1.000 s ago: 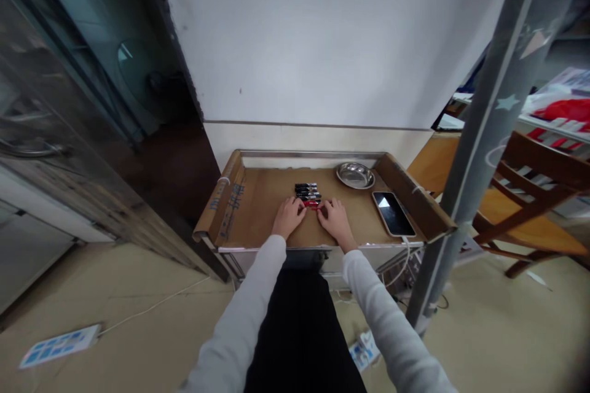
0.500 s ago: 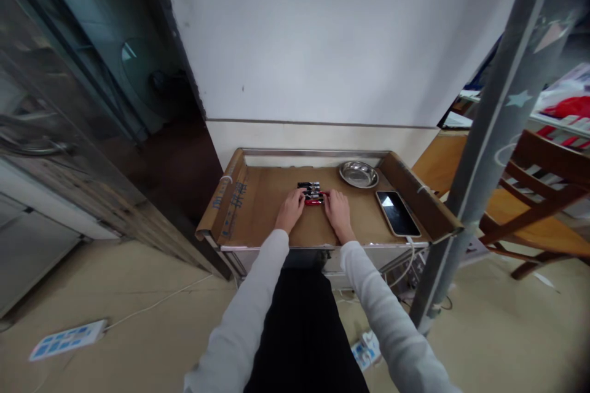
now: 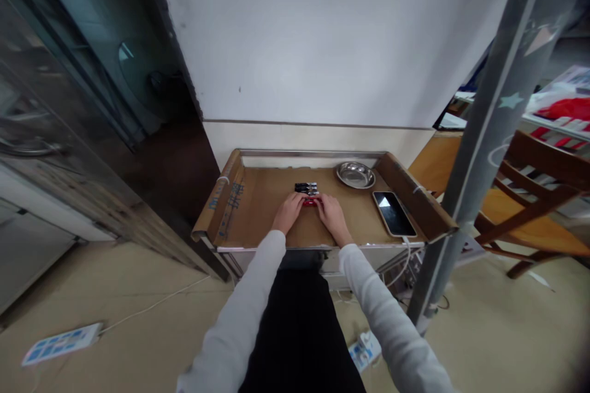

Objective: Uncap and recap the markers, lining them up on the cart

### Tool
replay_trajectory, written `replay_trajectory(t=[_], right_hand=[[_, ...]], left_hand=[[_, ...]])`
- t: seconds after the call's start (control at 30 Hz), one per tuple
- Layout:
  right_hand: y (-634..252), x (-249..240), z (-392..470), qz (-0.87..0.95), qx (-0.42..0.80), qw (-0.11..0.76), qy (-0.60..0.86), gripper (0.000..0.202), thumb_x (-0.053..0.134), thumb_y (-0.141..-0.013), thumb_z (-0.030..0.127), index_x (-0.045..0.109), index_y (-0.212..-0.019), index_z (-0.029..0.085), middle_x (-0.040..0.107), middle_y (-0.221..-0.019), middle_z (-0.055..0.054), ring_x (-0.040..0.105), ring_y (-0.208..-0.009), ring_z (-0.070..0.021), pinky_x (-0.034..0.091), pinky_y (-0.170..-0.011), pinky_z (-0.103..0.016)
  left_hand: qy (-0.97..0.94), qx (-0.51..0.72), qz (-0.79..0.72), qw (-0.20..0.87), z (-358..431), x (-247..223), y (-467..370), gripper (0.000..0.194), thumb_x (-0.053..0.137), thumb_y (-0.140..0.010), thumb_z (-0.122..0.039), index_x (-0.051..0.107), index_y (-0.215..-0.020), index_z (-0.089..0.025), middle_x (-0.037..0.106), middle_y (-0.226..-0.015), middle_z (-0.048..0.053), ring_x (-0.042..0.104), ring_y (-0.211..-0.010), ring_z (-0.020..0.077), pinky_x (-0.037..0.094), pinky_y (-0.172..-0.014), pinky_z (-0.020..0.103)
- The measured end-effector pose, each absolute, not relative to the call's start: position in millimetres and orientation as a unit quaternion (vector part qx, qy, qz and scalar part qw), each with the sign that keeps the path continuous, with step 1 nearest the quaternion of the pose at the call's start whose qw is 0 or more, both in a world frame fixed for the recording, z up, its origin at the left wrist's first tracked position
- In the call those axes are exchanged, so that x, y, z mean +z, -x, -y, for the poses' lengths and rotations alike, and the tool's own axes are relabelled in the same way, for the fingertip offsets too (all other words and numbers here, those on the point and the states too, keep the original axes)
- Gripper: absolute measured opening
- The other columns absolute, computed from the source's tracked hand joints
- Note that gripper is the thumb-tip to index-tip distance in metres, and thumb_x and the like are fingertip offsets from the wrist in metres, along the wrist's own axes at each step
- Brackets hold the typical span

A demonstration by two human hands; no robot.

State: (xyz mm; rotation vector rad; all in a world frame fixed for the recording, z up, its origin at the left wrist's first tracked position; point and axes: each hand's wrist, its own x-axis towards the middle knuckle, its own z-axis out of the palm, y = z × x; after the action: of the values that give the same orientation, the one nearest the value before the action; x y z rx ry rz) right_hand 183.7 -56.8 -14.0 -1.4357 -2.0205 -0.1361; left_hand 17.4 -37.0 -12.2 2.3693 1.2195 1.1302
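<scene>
A red lighter-like thing point(image 3: 310, 202) lies on the brown cardboard point(image 3: 258, 221), mostly covered by my fingers. My left hand point(image 3: 288, 212) is closed at its left end, with the fingertips pressed together on it. At the right end, my right hand point(image 3: 332, 216) grips it between thumb and fingers. Just beyond the fingertips, several black lighters point(image 3: 305, 187) with silver ends lie side by side in a neat stack of rows, silver ends to the right. Their exact kind is hard to make out at this size.
A round steel dish point(image 3: 355, 175) stands at the back right of the cardboard-lined cart. A phone point(image 3: 394, 214) with a white cable lies at the right. Cardboard sides point(image 3: 405, 187) rise left and right. A metal post point(image 3: 479, 153) stands to the right.
Both hands have drawn closer together around the red thing, the right one shifting left. My fingers have come away from the black lighters, which now show more fully. The view has shifted slightly.
</scene>
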Motion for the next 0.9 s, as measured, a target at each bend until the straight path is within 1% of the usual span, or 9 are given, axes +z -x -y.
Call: replay_trajectory(t=[0.2,0.37,0.53,0.6,0.67,0.73,0.83,0.9], right_hand=[[-183.4,-14.1,56.5,0.773,-0.048,0.315,0.549,0.027,0.031,-0.093,0.028,0.055,-0.102,0.018,0.062,-0.093,-0.008,0.054,-0.086,-0.0202,0.038,-0.079,-0.031],[-181.3,-11.5,57.1,0.778,-0.036,0.327,0.535,0.026,0.032,-0.093,0.028,0.055,-0.101,0.019,0.062,-0.093,-0.008,0.055,-0.086,-0.0196,0.04,-0.08,-0.031],[-179.7,-8.7,57.7,0.81,-0.003,0.322,0.491,0.026,0.033,-0.093,0.026,0.054,-0.107,0.022,0.062,-0.101,-0.007,0.055,-0.093,-0.0188,0.041,-0.082,-0.031],[-180.3,-9.1,57.6,0.808,-0.008,0.32,0.495,0.026,0.034,-0.093,0.027,0.055,-0.107,0.022,0.062,-0.101,-0.006,0.055,-0.092,-0.0189,0.04,-0.081,-0.03],[-181.7,-10.3,57.4,0.788,-0.029,0.323,0.523,0.027,0.034,-0.093,0.028,0.057,-0.104,0.022,0.063,-0.096,-0.006,0.054,-0.089,-0.0191,0.039,-0.08,-0.03],[-183.6,-11.3,57.3,0.748,-0.057,0.334,0.571,0.028,0.033,-0.093,0.029,0.058,-0.101,0.02,0.062,-0.092,-0.007,0.053,-0.085,-0.0196,0.037,-0.078,-0.03],[-186.1,-11.7,57.8,0.691,-0.084,0.343,0.631,0.029,0.032,-0.093,0.03,0.059,-0.097,0.018,0.061,-0.088,-0.009,0.051,-0.083,-0.0205,0.035,-0.076,-0.03],[-187.1,-11.5,58.4,0.674,-0.089,0.337,0.651,0.029,0.032,-0.093,0.031,0.059,-0.096,0.018,0.061,-0.088,-0.009,0.05,-0.084,-0.0209,0.033,-0.076,-0.031]], left_hand=[[-0.811,0.4,-0.406,0.129,36.2,-12.5,-17.0,0.023,0.036,-0.092,-0.02,0.056,-0.103,-0.022,0.059,-0.102,0.004,0.054,-0.1,0.0141,0.043,-0.092,0.03],[-0.813,0.398,-0.405,0.126,38.1,-11.1,-16.4,0.024,0.036,-0.092,-0.021,0.056,-0.105,-0.022,0.06,-0.103,0.004,0.055,-0.101,0.0147,0.043,-0.093,0.032],[-0.805,0.38,-0.425,0.164,39.1,-12.9,-18.7,0.027,0.04,-0.091,-0.023,0.049,-0.116,-0.026,0.061,-0.106,0.003,0.059,-0.097,0.0149,0.046,-0.089,0.031],[-0.803,0.379,-0.427,0.171,38.1,-13.8,-20.0,0.03,0.042,-0.09,-0.024,0.045,-0.12,-0.025,0.061,-0.107,0.003,0.059,-0.098,0.0152,0.046,-0.089,0.032],[-0.806,0.379,-0.427,0.153,36.9,-13.4,-21.2,0.035,0.046,-0.088,-0.025,0.043,-0.123,-0.024,0.06,-0.11,0.004,0.057,-0.102,0.0164,0.044,-0.091,0.034],[-0.822,0.363,-0.421,0.12,36.0,-11.6,-22.1,0.035,0.05,-0.085,-0.027,0.047,-0.12,-0.023,0.06,-0.111,0.005,0.054,-0.104,0.0181,0.042,-0.093,0.035],[-0.86,0.311,-0.395,0.09,35.6,-7.9,-23.0,0.025,0.054,-0.083,-0.029,0.058,-0.107,-0.023,0.063,-0.104,0.004,0.051,-0.103,0.0192,0.039,-0.092,0.036],[-0.872,0.283,-0.39,0.082,35.7,-6.7,-23.4,0.022,0.056,-0.082,-0.031,0.062,-0.102,-0.025,0.063,-0.1,0.004,0.049,-0.103,0.0198,0.038,-0.091,0.036]])
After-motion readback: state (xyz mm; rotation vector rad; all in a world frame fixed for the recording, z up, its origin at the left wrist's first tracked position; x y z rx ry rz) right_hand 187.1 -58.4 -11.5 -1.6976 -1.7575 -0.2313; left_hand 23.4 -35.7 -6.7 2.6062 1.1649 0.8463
